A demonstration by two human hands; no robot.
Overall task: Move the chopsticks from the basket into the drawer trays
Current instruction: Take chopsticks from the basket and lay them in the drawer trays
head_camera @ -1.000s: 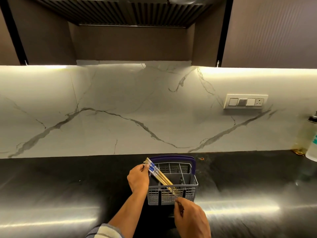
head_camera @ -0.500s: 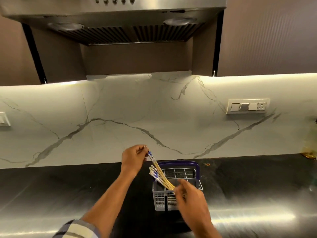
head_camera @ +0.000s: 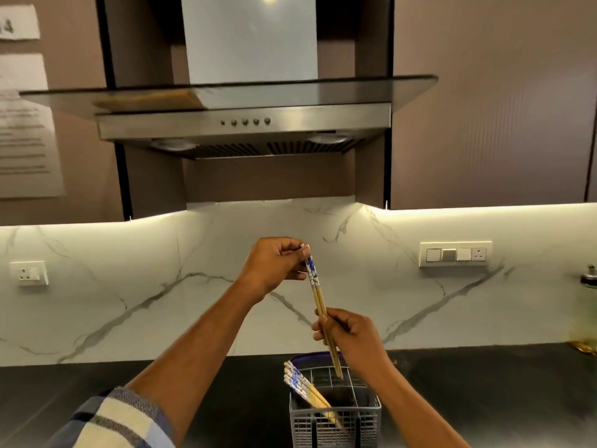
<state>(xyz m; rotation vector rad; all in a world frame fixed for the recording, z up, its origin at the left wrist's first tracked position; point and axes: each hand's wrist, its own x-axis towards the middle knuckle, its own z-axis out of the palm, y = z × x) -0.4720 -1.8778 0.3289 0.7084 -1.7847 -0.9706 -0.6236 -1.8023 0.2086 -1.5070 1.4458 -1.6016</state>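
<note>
Now | left hand [head_camera: 274, 265] fingers pinch chopstick pair [head_camera: 318, 295] top | right hand [head_camera: 352, 337] grips shafts | above basket [head_camera: 336, 418]

Tan chopsticks [head_camera: 319, 302] with blue-and-white patterned tops; grey mesh basket [head_camera: 336, 421] with purple rim; black tabletop [head_camera: 484, 392]; white, grey-veined marble backsplash [head_camera: 129, 286]; plaid sleeve [head_camera: 119, 421].

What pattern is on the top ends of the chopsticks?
Blue and white floral print on the chopsticks, seen in the head view.
</note>
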